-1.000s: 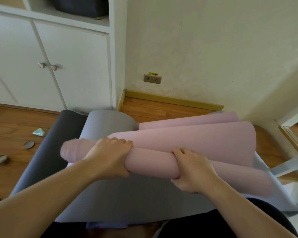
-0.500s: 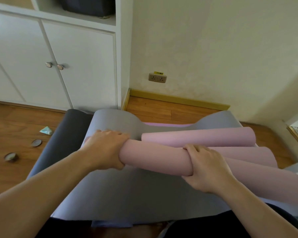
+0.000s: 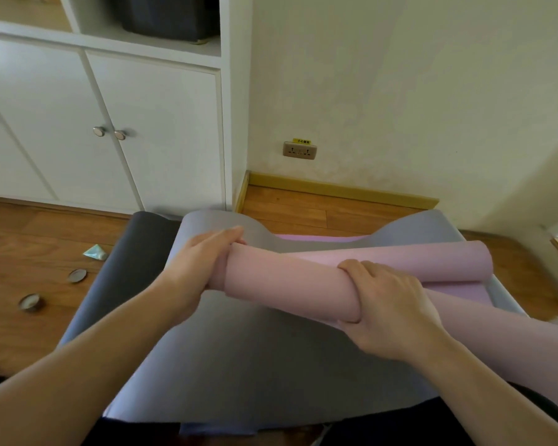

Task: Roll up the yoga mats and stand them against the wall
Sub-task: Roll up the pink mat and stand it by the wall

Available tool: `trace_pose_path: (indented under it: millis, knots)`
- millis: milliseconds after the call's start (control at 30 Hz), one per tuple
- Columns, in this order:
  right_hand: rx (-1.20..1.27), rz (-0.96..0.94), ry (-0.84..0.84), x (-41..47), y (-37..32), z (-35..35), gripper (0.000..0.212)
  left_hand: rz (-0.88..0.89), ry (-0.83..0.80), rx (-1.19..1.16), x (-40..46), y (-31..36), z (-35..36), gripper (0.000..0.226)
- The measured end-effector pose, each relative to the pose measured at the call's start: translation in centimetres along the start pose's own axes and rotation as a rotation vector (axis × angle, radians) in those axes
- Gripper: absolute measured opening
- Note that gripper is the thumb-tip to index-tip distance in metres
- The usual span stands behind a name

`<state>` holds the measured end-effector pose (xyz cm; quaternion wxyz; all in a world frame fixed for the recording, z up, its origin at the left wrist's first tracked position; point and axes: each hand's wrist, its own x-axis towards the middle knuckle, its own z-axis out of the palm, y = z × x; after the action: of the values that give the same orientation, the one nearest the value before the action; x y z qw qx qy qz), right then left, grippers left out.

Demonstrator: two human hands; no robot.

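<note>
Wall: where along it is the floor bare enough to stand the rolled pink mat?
Bare wood floor lies below the socket, between the cupboard and the grey mat. Left of the dark mat it is crowded: two round tins and a wrapper.

Soft, even daylight fills the room, brightest on the wall [image 3: 416, 91]. Faint shadows sit beneath the cabinet knobs [image 3: 109, 132]. Wide-angle bending curves the edges, and the forearms near the bottom look slightly blurred.
</note>
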<state>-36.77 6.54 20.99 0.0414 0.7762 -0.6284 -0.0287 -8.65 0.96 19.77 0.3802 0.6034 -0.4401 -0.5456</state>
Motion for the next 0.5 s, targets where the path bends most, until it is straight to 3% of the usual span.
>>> trace_pose_path:
  millis: [167,300,500]
  knots:
    - [-0.057,0.037,0.015,-0.6,1.6,0.8,0.08,-0.022,-0.057,-0.126,-1.0,-0.4,2.6,0.032]
    - [-0.058,0.041,0.043,-1.2,2.4,1.8,0.08,0.024,-0.147,0.013,-2.1,-1.1,4.3,0.041]
    - [0.024,0.124,0.129,-1.8,-0.7,1.5,0.087,0.021,-0.017,-0.047,-2.0,-1.7,6.7,0.036]
